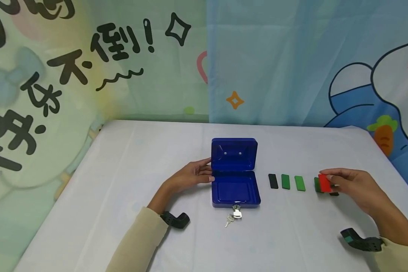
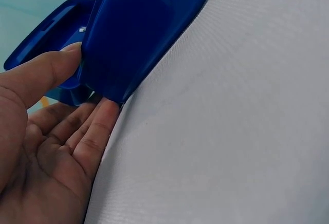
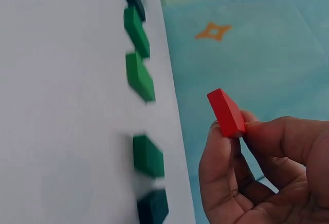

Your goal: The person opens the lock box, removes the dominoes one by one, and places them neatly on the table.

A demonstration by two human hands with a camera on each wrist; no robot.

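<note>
A blue metal cash box [image 1: 236,189] stands on the table with its lid [image 1: 234,155] raised and its tray bare inside. My left hand [image 1: 189,176] holds its left side, thumb at the tray's rim and fingers around the rear corner. In the left wrist view the fingertips meet the box's lower edge. My right hand [image 1: 358,189] pinches a small flat red block [image 3: 226,113] between thumb and fingers, raised above the table. Below it are a dark green block [image 3: 148,156] and a black block [image 3: 153,206], partly covered by the hand in the head view.
Left of the right hand, a black block [image 1: 273,181], a green block [image 1: 285,181] and a lighter green block [image 1: 300,183] lie in a row. A silver lock [image 1: 237,212] with keys [image 1: 229,219] hangs at the box's front. A printed curtain [image 1: 275,75] backs the white-covered table [image 1: 275,241].
</note>
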